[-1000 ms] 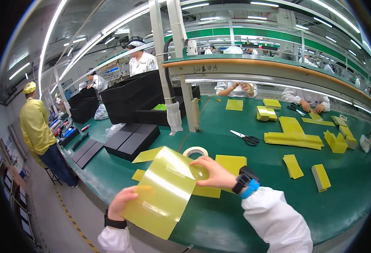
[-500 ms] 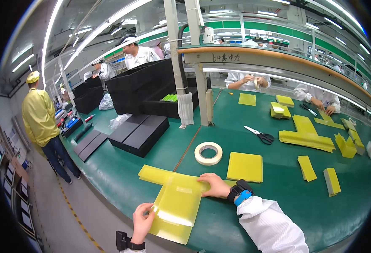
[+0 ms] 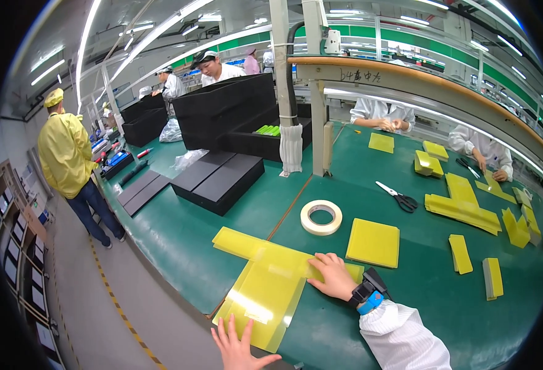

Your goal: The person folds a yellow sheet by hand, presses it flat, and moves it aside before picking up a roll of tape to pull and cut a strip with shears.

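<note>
A translucent yellow plastic sheet (image 3: 268, 280) with side strips lies flat near the table's front edge, forming a rough T shape. A small pale strip, apparently tape, shows near its lower end. My left hand (image 3: 242, 350) spreads its fingers over the sheet's near end, fingertips on or just above it; nothing is held. My right hand (image 3: 333, 276) lies with its fingers stretched out on the sheet's right arm. A roll of cream tape (image 3: 308, 227) rests just beyond the sheet, and a square stack of yellow sheets (image 3: 373, 229) sits beyond my right hand.
Scissors (image 3: 405, 203) lie farther right, near folded yellow pieces (image 3: 463, 213) and small yellow stacks (image 3: 461, 254). Black boxes (image 3: 219, 182) stand at the back left beside a metal post (image 3: 321, 123). Two co-workers' hands (image 3: 398, 124) are across the table. Someone in yellow (image 3: 68, 148) stands left.
My left hand has let go of the sheet's left edge and spread out at its near end. The sheet's upper layer has shifted toward me. My right hand's fingers have flattened. The view has shifted.
</note>
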A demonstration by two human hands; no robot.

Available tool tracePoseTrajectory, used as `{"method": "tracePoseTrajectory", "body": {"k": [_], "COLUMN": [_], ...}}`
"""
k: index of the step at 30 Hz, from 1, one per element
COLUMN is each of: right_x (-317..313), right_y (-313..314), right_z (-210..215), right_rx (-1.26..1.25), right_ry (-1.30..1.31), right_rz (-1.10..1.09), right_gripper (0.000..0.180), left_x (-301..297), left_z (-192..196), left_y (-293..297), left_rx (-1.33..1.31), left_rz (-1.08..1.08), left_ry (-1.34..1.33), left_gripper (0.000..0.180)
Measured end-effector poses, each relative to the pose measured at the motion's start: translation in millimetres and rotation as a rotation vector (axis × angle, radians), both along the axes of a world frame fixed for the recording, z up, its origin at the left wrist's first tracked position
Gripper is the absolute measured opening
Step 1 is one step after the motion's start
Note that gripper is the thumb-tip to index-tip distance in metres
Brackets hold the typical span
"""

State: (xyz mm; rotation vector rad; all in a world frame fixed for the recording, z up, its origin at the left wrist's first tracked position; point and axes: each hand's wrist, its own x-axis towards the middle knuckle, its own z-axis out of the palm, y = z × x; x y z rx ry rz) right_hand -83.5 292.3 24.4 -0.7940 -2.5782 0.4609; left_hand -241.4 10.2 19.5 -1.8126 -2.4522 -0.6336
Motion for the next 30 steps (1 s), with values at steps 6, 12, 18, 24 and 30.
{"method": "tracePoseTrajectory", "body": {"k": [6,12,18,24,30], "right_x": [0,0,-5,-4,-4], "right_y": [-4,5,3,2,4], "right_z": [6,-5,-6,-3,4], "right_rx": [0.012,-0.091,-0.072,-0.046,-0.037], "right_ry": [0.003,0.094,0.157,0.151,0.166], "right_rz": [0.052,0.026,0.054,0.066,0.077], "right_gripper": [0.055,0.052,0.048,0.047,0.047], "left_x": [1,-7,-24,-48,-13], "left_z": [16,18,20,5,19], "left_y": [5,11,11,8,4], "left_rx": [-0.024,-0.028,-0.123,0.039,-0.066], "left_rz": [0.013,-0.011,0.059,0.030,0.038], "left_ry": [-0.028,-0.060,-0.026,-0.167,-0.068], "left_gripper": [0.111,0.111,0.113,0.115,0.114]}}
